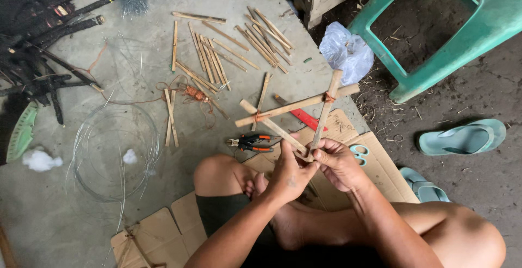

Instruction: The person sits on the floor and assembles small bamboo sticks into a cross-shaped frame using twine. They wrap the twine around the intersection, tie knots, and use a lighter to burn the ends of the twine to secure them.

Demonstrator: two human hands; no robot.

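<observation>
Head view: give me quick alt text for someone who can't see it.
Both hands, left and right, grip one corner of a bamboo triangle tied with cord, held over the person's lap. On the concrete floor lie loose sticks, pliers, a wire coil and cardboard.

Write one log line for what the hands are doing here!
left hand: grips stick frame corner | right hand: pinches same corner | pliers: on floor

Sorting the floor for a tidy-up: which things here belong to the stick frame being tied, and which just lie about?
In hand: stick frame, left hand, right hand, loose sticks, pliers.

Lying about: plastic bag, sandal, green stool.
</observation>
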